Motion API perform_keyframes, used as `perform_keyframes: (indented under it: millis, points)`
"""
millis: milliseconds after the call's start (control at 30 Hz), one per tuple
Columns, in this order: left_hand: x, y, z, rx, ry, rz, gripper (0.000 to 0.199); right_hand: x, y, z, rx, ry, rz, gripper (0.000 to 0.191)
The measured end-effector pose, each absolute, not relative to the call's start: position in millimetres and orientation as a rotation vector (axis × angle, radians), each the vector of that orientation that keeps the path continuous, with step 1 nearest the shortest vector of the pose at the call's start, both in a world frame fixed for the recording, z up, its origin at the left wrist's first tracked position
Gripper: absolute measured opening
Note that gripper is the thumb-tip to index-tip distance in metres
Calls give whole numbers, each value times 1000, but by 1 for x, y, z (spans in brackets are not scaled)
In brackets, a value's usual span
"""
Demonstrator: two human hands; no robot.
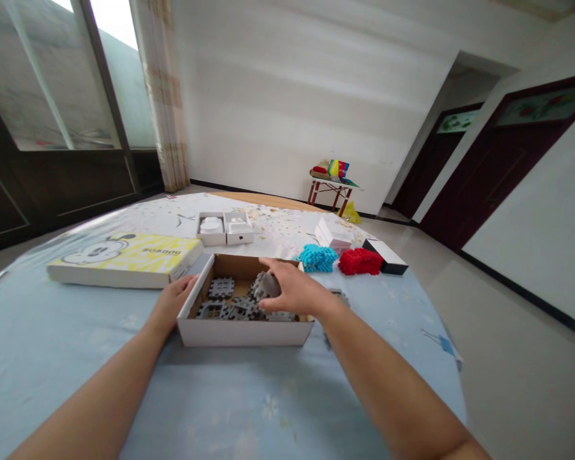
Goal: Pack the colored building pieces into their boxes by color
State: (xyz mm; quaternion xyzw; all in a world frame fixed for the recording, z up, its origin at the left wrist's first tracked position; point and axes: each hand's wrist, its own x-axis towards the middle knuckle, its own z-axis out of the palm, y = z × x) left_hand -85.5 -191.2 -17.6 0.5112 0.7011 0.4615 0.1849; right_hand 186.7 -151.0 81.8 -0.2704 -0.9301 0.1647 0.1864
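At the near middle of a cloth-covered table (pixel 211 396), we have our left hand (pixel 174 301) against the left wall of an open white box (pixel 245 334), and our right hand (pixel 294 291) over its right side. Our right thumb and fingers stand part-way open around a rounded grey piece (pixel 267 285), which we seem to have hold of; whether it is lifted clear, we cannot tell. Nor can we tell if our left fingers pinch the wall or only touch it. Flat grey pieces (pixel 221 287) with toothed edges lie inside the box. We judge the step in hand to be gripping the rounded piece, and the next move to call for a secure hold and a steadied box.

Left of our box we see a yellow-and-white carton (pixel 129 259). Beyond the box, to the right, a blue bundle (pixel 317 257) lies beside a red bundle (pixel 361 261), with a black-and-white box (pixel 386 257) at the far right. Across the room, a small side table (pixel 326 183) stands near a white wall (pixel 287 96), with a patterned curtain (pixel 165 96) at left and dark doors at right.
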Motion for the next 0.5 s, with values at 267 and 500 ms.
perform_keyframes:
  millis: [267,500]
  points:
    - [-80,-195,-11,1422,1863,1308,55,122,-124,67,-818,-2763,324,83]
    - [-83,-193,-14,1473,1914,1286,52,179,-135,86,-802,-2523,397,52]
